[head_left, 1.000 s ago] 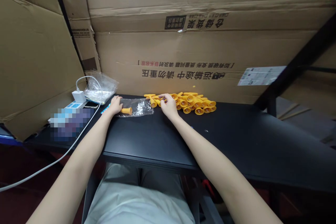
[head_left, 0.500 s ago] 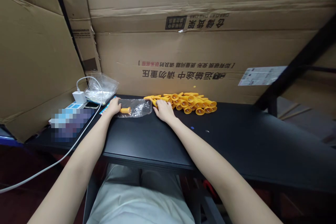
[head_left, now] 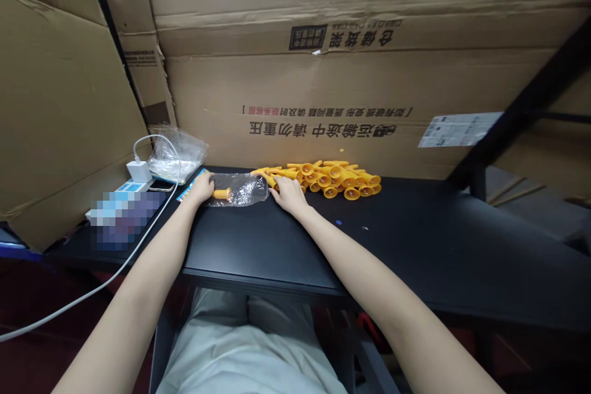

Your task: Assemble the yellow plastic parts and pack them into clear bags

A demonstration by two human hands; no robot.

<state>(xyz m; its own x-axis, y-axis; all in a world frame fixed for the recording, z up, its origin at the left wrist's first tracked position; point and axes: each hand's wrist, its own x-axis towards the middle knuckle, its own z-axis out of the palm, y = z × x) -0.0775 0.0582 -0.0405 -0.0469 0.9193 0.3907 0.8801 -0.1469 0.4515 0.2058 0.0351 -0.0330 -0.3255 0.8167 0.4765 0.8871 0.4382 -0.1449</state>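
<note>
A clear plastic bag (head_left: 249,191) lies flat on the black table. Closed over its left end is my left hand (head_left: 202,189). A yellow ribbed plastic piece (head_left: 222,194) sticks out to the right from under those fingers; whether it is inside the bag or on top I cannot tell. My right hand (head_left: 290,196) is at the bag's right edge, its fingers curled over the tail of a yellow trumpet-shaped piece (head_left: 271,181) at the left end of the pile. Its fingertips are partly hidden. The pile of yellow trumpet-shaped pieces (head_left: 351,194) extends to the right, flared ends toward me.
A colourful printed packet (head_left: 187,188) lies beside my left hand. Further left are crinkled clear bags (head_left: 178,151), a phone (head_left: 161,186), a white charger (head_left: 138,169) and its cable (head_left: 124,261). Cardboard (head_left: 295,83) stands behind the table (head_left: 258,240).
Both hands and the bag stay almost in the same place. The view has shifted very slightly.
</note>
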